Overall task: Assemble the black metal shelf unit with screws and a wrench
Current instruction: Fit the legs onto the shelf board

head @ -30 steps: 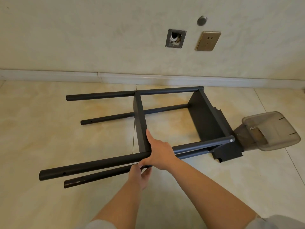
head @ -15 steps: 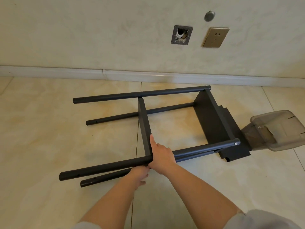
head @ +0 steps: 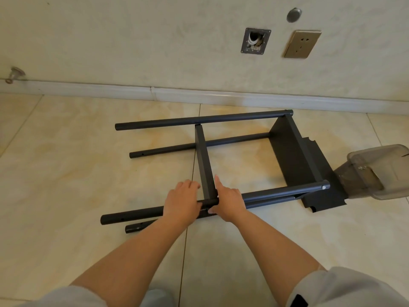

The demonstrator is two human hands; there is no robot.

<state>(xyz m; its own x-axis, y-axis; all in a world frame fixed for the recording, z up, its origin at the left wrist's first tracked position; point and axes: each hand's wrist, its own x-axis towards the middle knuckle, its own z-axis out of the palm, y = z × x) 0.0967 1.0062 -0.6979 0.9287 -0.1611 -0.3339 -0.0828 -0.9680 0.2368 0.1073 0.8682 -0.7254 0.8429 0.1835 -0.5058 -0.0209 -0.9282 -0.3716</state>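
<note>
Black metal shelf unit [head: 221, 165], half-built, lies on its side on the beige tiled floor [head: 66, 173], centre of the frame, below the pale wall [head: 155, 41]. Four round black tubes run left to right; two flat black shelf panels sit across them. Nearest upper black tube [head: 283, 192] crosses lower centre with a silver screw head showing at its right end; a second tube lies just under it. Narrow middle shelf panel [head: 204, 162] runs from the far tube down to the near one. Wide end shelf panel [head: 292, 151] stands at the right end, a flat black notched plate [head: 323, 196] lying on the floor just beside it. Small holes show near the left ends of the near tubes.

Left hand [head: 182, 204] rests on the near upper tube, just left of the middle panel, fingers curled over it, gripping. Right hand [head: 229, 202] grips the same tube just right of the panel, forefinger straight along the panel edge.

No readable writing or brand anywhere.

Versus the earlier frame: left hand has come up from under the tube and now sits on top beside the right; the frame appears further right and lower in view.

Clear smoky plastic container [head: 380, 173] at the right edge. Gold wall socket [head: 302, 44], open metal wall box [head: 255, 41], upper right.
</note>
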